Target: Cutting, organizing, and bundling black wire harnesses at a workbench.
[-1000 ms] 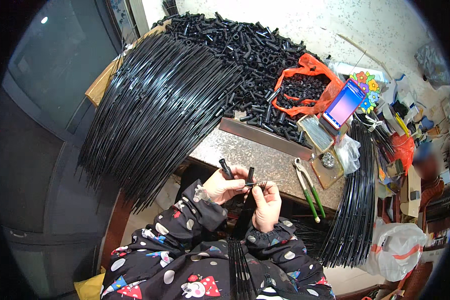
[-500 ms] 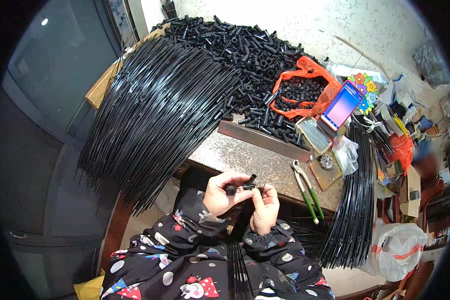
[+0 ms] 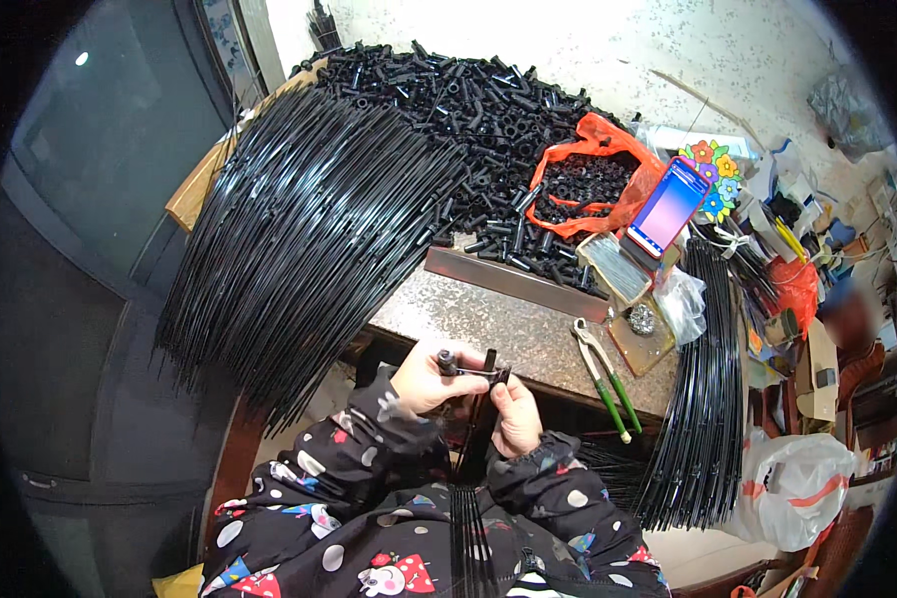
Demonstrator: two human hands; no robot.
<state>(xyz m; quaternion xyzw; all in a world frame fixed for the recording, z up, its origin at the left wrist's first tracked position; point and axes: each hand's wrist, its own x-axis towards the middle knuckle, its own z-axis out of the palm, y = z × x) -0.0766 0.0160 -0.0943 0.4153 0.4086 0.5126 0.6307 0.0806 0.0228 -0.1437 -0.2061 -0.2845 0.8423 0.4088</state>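
Observation:
My left hand (image 3: 424,379) grips a short black plastic tube (image 3: 449,361) at the front edge of the stone counter (image 3: 498,324). My right hand (image 3: 516,414) pinches thin black rods (image 3: 476,419) whose top end meets the tube between both hands. The rods run down over my lap, between my patterned sleeves. Both hands are close together, just below the counter edge.
A big fan of long black rods (image 3: 309,229) covers the left counter. Behind it lies a heap of short black tubes (image 3: 468,110) and an orange bag (image 3: 593,184) of small parts. Green-handled pliers (image 3: 603,374), a phone (image 3: 668,207) and another rod bundle (image 3: 708,399) lie right.
The tube has turned from upright to lying sideways between my hands, and both hands have dropped slightly and closed together at the counter edge.

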